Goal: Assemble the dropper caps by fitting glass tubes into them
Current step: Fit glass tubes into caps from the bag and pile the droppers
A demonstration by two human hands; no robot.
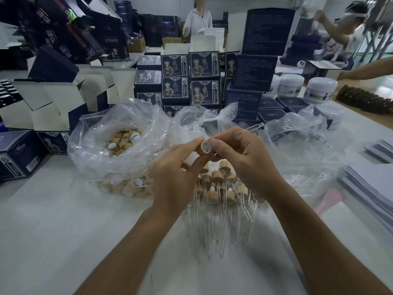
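A white surface (53,241) carries a pile of assembled bamboo-capped droppers (219,201), a clear plastic bag of bamboo caps (119,145) to their left, dark printed cartons (176,81) stacked behind, white jars (291,85), paper stacks (370,184) at right, and a pink tool (329,199).

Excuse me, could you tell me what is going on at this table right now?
A person is assembling dropper caps. The left hand pinches a bamboo cap, open end toward the camera, while the right hand holds a glass tube angled up and away, not yet in the cap. Finished droppers lie piled on the table below the hands, and a plastic bag of loose caps sits to the left.
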